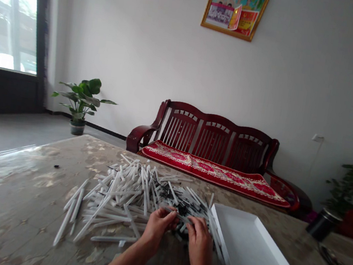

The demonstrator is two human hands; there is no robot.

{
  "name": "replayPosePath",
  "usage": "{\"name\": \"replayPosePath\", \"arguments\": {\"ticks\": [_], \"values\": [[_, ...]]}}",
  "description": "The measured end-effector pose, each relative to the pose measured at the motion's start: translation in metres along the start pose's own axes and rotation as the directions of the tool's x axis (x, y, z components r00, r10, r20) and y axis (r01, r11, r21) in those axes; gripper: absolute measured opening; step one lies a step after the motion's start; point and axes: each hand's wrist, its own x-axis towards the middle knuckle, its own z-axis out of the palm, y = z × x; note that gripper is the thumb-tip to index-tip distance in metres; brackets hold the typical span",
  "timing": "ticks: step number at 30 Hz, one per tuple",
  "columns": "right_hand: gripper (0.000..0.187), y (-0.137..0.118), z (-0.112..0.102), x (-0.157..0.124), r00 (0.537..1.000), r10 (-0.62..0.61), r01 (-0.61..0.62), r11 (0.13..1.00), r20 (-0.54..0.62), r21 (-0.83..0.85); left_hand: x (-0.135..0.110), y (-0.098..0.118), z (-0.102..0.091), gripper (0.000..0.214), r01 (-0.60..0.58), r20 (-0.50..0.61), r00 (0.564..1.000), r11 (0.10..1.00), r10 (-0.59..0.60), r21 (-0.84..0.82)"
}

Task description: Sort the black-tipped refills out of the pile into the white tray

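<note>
A heap of several white pen-like sticks (128, 187), mixed with small black parts (182, 204), lies on the glossy patterned table (15, 188). My left hand (157, 226) and my right hand (199, 237) meet at the near edge of the heap. Both have their fingers curled together around a thin stick (180, 216) held between them. Which piece it is exactly is hard to make out.
A shallow white tray (253, 259) lies to the right of my hands. A black cup (322, 223) and scissors (331, 260) sit at the table's far right. Behind the table stand a wooden bench with a red cushion (213, 155) and a potted plant (81, 103).
</note>
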Motion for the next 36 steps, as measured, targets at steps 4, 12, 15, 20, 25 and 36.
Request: {"name": "replayPosePath", "arguments": {"ticks": [4, 12, 15, 20, 25, 36], "values": [[0.031, -0.003, -0.002, 0.002, 0.999, 0.041, -0.042, 0.997, 0.019, 0.059, -0.001, 0.004, 0.000, 0.054, -0.043, 0.044, 0.998, 0.998, 0.042, 0.034], [0.044, -0.021, -0.012, 0.014, 0.829, 0.488, -0.560, 0.736, 0.275, 0.381, -0.006, 0.007, 0.003, 0.049, -0.077, 0.122, 0.990, 0.997, 0.073, 0.032], [0.049, -0.035, -0.014, 0.019, 0.789, 0.532, -0.601, 0.567, 0.307, 0.563, -0.009, 0.003, 0.005, 0.045, 0.022, 0.037, 0.999, 0.996, -0.019, -0.084], [0.042, -0.044, -0.009, 0.018, 0.728, 0.559, -0.653, 0.388, 0.397, 0.651, -0.013, -0.002, 0.006, 0.044, 0.117, 0.120, 0.987, 0.988, -0.104, -0.105], [0.043, -0.030, -0.019, 0.027, 0.624, 0.742, -0.648, 0.314, 0.247, 0.694, -0.012, -0.005, 0.005, 0.049, 0.082, 0.151, 0.984, 0.994, -0.091, 0.066], [0.048, 0.045, -0.095, 0.069, 0.583, 0.808, -0.711, 0.455, 0.088, 0.536, -0.004, -0.009, -0.002, 0.041, 0.041, 0.065, 0.996, 0.977, -0.056, 0.211]]}}
